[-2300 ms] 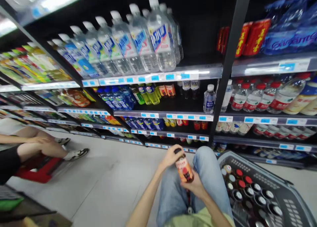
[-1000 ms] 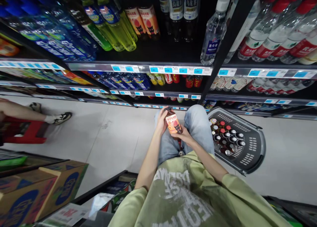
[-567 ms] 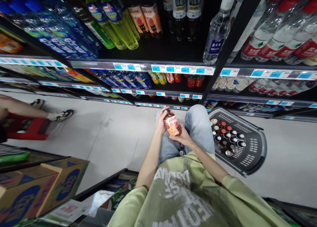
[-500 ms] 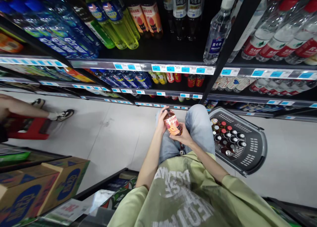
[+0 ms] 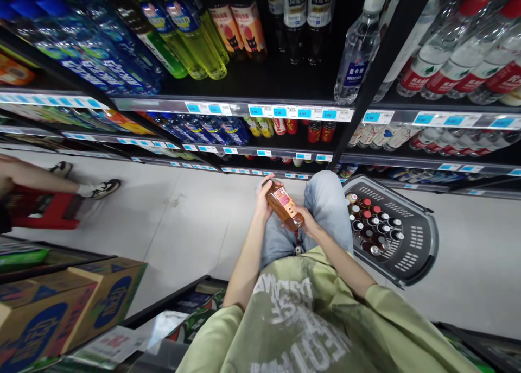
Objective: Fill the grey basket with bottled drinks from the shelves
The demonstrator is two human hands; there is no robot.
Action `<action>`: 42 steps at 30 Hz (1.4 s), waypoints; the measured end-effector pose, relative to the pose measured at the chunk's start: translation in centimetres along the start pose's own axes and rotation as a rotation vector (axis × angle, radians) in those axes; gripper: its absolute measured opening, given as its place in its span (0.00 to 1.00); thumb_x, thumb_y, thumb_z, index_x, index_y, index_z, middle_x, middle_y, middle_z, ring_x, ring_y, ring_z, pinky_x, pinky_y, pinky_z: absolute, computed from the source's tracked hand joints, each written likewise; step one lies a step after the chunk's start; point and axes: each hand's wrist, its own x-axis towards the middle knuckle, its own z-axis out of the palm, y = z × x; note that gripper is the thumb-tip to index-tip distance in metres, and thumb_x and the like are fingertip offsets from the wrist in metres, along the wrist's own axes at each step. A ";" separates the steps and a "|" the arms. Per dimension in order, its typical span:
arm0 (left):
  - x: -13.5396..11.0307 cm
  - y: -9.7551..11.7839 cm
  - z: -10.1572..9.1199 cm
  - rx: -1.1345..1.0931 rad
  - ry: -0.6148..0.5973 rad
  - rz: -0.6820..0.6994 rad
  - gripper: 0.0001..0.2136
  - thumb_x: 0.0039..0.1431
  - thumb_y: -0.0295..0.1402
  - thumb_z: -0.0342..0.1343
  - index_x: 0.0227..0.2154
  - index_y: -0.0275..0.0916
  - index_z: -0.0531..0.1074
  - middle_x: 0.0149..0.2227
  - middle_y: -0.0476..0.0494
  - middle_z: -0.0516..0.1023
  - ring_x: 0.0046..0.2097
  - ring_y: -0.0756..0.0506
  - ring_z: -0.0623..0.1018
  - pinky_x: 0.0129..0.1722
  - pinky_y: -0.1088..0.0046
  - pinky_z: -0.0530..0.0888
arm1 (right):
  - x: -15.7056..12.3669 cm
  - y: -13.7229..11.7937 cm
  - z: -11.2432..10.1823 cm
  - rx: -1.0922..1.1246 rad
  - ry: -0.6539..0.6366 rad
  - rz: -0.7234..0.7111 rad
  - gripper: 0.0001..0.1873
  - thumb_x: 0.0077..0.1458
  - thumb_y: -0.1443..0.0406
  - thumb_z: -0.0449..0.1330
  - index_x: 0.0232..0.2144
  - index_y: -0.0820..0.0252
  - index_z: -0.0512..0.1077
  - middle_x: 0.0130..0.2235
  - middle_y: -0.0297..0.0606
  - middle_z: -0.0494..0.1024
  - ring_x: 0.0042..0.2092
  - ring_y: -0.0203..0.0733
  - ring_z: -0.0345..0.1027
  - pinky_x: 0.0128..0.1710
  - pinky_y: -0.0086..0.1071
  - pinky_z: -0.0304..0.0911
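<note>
Over my lap, both hands hold a drink bottle (image 5: 282, 204) with amber liquid and a pink-orange label. It lies tilted, its dark cap end at the upper left and its base at the lower right. My left hand (image 5: 266, 193) is closed around the cap end. Near the base, my right hand (image 5: 306, 220) grips the bottle from the right side. Similar bottles (image 5: 240, 30) with pink-orange labels stand on the shelf ahead. To my right, a grey shopping basket (image 5: 417, 242) holds several small bottles with white, red and dark caps.
Shelves of drinks with a price-tag rail (image 5: 285, 112) run across in front. A clear water bottle (image 5: 355, 52) stands near the shelf edge. At left, another person's leg (image 5: 44, 177) is beside a red stool (image 5: 61, 210). Cardboard boxes (image 5: 93, 291) sit at lower left.
The bottle has turned in my hands: its printed front has rotated away, and the label's side and amber liquid now show. My hands have shifted only slightly.
</note>
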 end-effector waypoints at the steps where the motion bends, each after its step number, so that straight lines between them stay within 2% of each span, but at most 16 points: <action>1: -0.1 0.0 0.0 0.000 -0.001 -0.001 0.21 0.50 0.43 0.73 0.44 0.39 0.78 0.31 0.48 0.81 0.38 0.43 0.84 0.41 0.67 0.78 | 0.0 0.0 -0.1 0.024 -0.023 0.039 0.31 0.55 0.44 0.65 0.48 0.63 0.74 0.33 0.42 0.84 0.30 0.47 0.78 0.23 0.34 0.72; 4: -0.2 0.1 0.2 0.005 0.007 -0.001 0.21 0.49 0.43 0.74 0.43 0.39 0.78 0.30 0.49 0.80 0.38 0.43 0.84 0.42 0.67 0.78 | 0.3 0.0 -0.5 0.042 -0.058 0.109 0.30 0.61 0.44 0.59 0.49 0.64 0.75 0.31 0.43 0.83 0.28 0.47 0.78 0.21 0.34 0.70; 6: -0.2 0.1 0.3 0.008 0.012 0.005 0.21 0.49 0.43 0.74 0.42 0.40 0.78 0.30 0.49 0.80 0.38 0.43 0.84 0.41 0.67 0.78 | 0.4 0.3 -0.6 -0.005 -0.039 0.062 0.30 0.59 0.44 0.61 0.51 0.60 0.73 0.34 0.42 0.84 0.28 0.47 0.77 0.21 0.35 0.70; 8: -0.2 0.0 0.4 0.018 0.005 0.011 0.20 0.49 0.42 0.74 0.42 0.40 0.78 0.29 0.49 0.80 0.36 0.44 0.83 0.39 0.67 0.77 | 0.5 0.7 -0.7 -0.116 0.028 -0.076 0.30 0.55 0.45 0.67 0.52 0.55 0.71 0.42 0.40 0.83 0.32 0.46 0.78 0.26 0.36 0.73; 11: -0.2 -0.1 0.5 0.037 -0.016 0.019 0.19 0.48 0.42 0.74 0.42 0.42 0.78 0.29 0.49 0.80 0.36 0.44 0.82 0.37 0.68 0.77 | 0.6 1.3 -0.6 -0.365 0.186 -0.364 0.35 0.45 0.50 0.75 0.51 0.52 0.69 0.52 0.39 0.79 0.47 0.47 0.77 0.45 0.38 0.76; 14: -0.2 -0.3 0.5 0.051 -0.028 0.016 0.19 0.48 0.41 0.74 0.41 0.43 0.78 0.29 0.49 0.80 0.37 0.44 0.82 0.39 0.68 0.77 | 0.6 1.7 -0.6 -0.553 0.256 -0.490 0.40 0.39 0.53 0.78 0.52 0.53 0.67 0.53 0.40 0.75 0.52 0.48 0.74 0.55 0.41 0.71; 19: -0.3 -0.3 0.6 0.071 -0.047 0.013 0.18 0.48 0.41 0.74 0.41 0.43 0.78 0.29 0.50 0.79 0.37 0.44 0.82 0.41 0.66 0.78 | 0.7 1.7 -0.9 -0.607 0.256 -0.493 0.42 0.38 0.54 0.78 0.54 0.54 0.66 0.52 0.40 0.76 0.51 0.48 0.73 0.54 0.41 0.70; 23: -0.4 -0.1 0.5 0.092 -0.024 0.025 0.19 0.48 0.41 0.74 0.42 0.43 0.78 0.30 0.50 0.79 0.38 0.44 0.82 0.42 0.66 0.78 | 0.9 1.2 -1.0 -0.464 0.226 -0.420 0.41 0.37 0.54 0.79 0.52 0.54 0.69 0.51 0.40 0.79 0.53 0.49 0.74 0.57 0.42 0.69; 26: -0.4 0.0 0.4 0.077 -0.022 0.017 0.20 0.47 0.41 0.74 0.42 0.42 0.78 0.30 0.50 0.79 0.39 0.43 0.82 0.42 0.66 0.77 | 0.6 0.7 -0.6 -0.341 0.185 -0.351 0.35 0.37 0.56 0.78 0.48 0.54 0.73 0.50 0.38 0.80 0.53 0.49 0.75 0.58 0.42 0.69; 29: -0.4 0.1 0.3 0.048 -0.014 0.012 0.20 0.47 0.41 0.73 0.42 0.41 0.78 0.28 0.51 0.77 0.37 0.43 0.82 0.43 0.65 0.77 | 0.0 0.2 -0.1 -0.172 0.048 -0.181 0.29 0.45 0.53 0.73 0.48 0.54 0.73 0.45 0.36 0.83 0.43 0.49 0.80 0.46 0.42 0.75; 32: -0.3 0.1 0.2 0.048 -0.009 0.009 0.18 0.47 0.40 0.73 0.41 0.41 0.78 0.25 0.52 0.75 0.37 0.43 0.82 0.44 0.65 0.77 | -0.5 -0.1 0.2 -0.039 -0.093 -0.006 0.31 0.49 0.49 0.68 0.52 0.56 0.71 0.39 0.39 0.84 0.34 0.50 0.80 0.32 0.40 0.75; 35: -0.4 0.1 0.2 0.050 -0.008 -0.002 0.17 0.47 0.39 0.72 0.40 0.41 0.78 0.26 0.51 0.76 0.37 0.43 0.82 0.41 0.66 0.77 | -0.4 -0.1 0.1 -0.049 -0.099 0.050 0.34 0.49 0.47 0.68 0.54 0.56 0.69 0.38 0.39 0.83 0.33 0.51 0.80 0.27 0.38 0.73; 37: -0.4 0.1 0.2 0.057 -0.009 -0.003 0.18 0.47 0.38 0.72 0.41 0.42 0.78 0.26 0.51 0.76 0.36 0.44 0.81 0.40 0.67 0.77 | -0.2 0.1 -0.1 -0.123 -0.040 0.002 0.33 0.50 0.46 0.67 0.54 0.53 0.69 0.40 0.38 0.83 0.35 0.50 0.79 0.29 0.39 0.75; 39: -0.4 0.0 0.2 0.075 -0.017 0.003 0.18 0.48 0.39 0.72 0.41 0.42 0.78 0.26 0.51 0.76 0.36 0.44 0.81 0.39 0.67 0.77 | 0.0 0.4 -0.2 -0.256 0.068 -0.159 0.31 0.49 0.46 0.69 0.51 0.52 0.70 0.45 0.38 0.81 0.42 0.49 0.79 0.40 0.42 0.77; 42: -0.4 -0.1 0.3 0.118 -0.031 0.005 0.17 0.48 0.39 0.72 0.41 0.43 0.77 0.27 0.51 0.77 0.36 0.43 0.81 0.39 0.67 0.77 | 0.2 0.9 -0.3 -0.497 0.227 -0.412 0.35 0.42 0.49 0.75 0.49 0.53 0.70 0.53 0.40 0.78 0.54 0.50 0.74 0.56 0.43 0.71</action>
